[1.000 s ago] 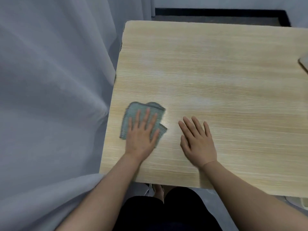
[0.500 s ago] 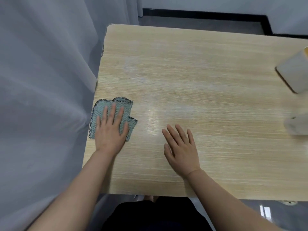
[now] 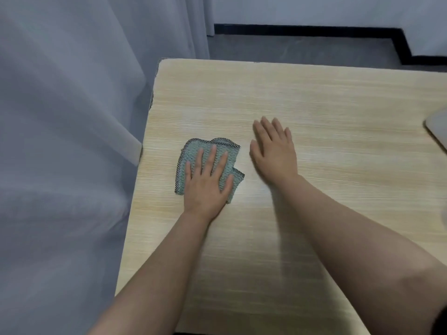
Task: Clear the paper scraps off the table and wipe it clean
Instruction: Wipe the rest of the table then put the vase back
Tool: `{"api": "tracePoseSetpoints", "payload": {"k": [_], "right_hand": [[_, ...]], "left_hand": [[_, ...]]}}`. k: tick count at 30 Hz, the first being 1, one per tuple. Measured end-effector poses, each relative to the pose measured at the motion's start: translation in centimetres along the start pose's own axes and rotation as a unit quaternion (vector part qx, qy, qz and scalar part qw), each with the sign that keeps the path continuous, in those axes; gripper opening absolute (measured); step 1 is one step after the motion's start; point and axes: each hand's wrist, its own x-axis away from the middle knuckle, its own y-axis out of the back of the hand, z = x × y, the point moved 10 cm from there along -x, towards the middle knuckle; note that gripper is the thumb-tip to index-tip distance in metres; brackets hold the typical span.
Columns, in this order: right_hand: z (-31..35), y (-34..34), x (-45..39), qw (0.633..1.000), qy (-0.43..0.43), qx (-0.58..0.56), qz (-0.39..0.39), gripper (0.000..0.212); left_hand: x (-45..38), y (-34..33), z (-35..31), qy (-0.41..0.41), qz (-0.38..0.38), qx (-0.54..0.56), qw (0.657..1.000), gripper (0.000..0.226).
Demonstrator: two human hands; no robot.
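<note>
A folded grey-green cloth (image 3: 219,147) with a dark mesh edge lies on the light wooden table (image 3: 338,105), toward its left side. My left hand (image 3: 206,183) presses flat on the cloth, fingers straight and spread. My right hand (image 3: 274,151) lies flat on the bare wood just to the right of the cloth, fingers straight and pointing away from me. No paper scraps show on the tabletop.
A grey curtain (image 3: 67,141) hangs against the table's left edge. A pale object (image 3: 437,131) is cut off at the right border of the table. Grey floor and a black skirting board (image 3: 314,30) lie beyond the far edge.
Both hands have moved farther from me across the table. The cloth has slid forward and away from the left edge under my left hand. The right-hand containers have mostly left view.
</note>
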Motion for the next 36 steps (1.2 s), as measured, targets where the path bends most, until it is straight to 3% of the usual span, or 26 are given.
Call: {"api": "tracePoseSetpoints", "payload": {"k": [2,5,11,16,22,27,31,36], "right_hand": [[-0.3,-0.4,-1.5,1.000,-0.009,0.004,0.014,0.052],[-0.5,-1.3,-1.6,0.999,-0.006,0.034,0.027,0.052],[-0.6,-1.5,-1.6,0.999,-0.008,0.044,0.015,0.053],[-0.6,-1.7,-1.7,0.999,-0.006,0.051,0.017,0.053],[-0.6,-1.7,-1.7,0.998,-0.009,0.052,0.017,0.053],[-0.6,-1.7,-1.7,0.998,-0.012,0.053,0.016,0.053],[-0.6,-1.7,-1.7,0.998,-0.011,0.053,0.013,0.052],[-0.6,-1.6,-1.8,0.998,-0.004,0.054,0.010,0.053]], "left_hand": [[-1.3,0.5,1.3,0.000,0.003,-0.007,1.000,0.064],[-1.3,1.3,6.9,0.093,-0.008,-0.005,0.996,0.061],[5.5,1.7,12.3,0.198,-0.054,0.044,0.978,0.065],[8.7,-0.7,7.6,0.110,-0.010,0.016,0.994,0.061],[0.7,0.6,4.8,0.030,-0.017,0.004,0.999,0.060],[-4.1,1.7,4.7,0.057,-0.022,0.004,0.998,0.062],[1.5,0.9,5.1,0.044,-0.042,0.009,0.998,0.061],[4.6,0.2,6.8,0.099,-0.031,0.012,0.995,0.062]]}}
